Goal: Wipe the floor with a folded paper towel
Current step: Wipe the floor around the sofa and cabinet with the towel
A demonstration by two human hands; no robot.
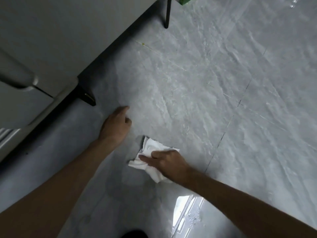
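A white, crumpled folded paper towel (151, 152) lies on the grey marble-pattern floor (205, 100), low in the middle of the view. My right hand (166, 162) lies on top of it, palm down, fingers stretched out and pressing it against the tile. My left hand (116, 126) is up and to the left of the towel, resting on the floor with its fingers loosely curled and nothing in it. The two hands are about a hand's width apart.
A pale grey sofa or cabinet (51, 40) with a dark foot (88, 98) fills the upper left. A thin black furniture leg (167, 14) stands at the top. A bright window reflection (187, 213) shines on the floor below my right arm. A tile joint (228, 124) runs to the right.
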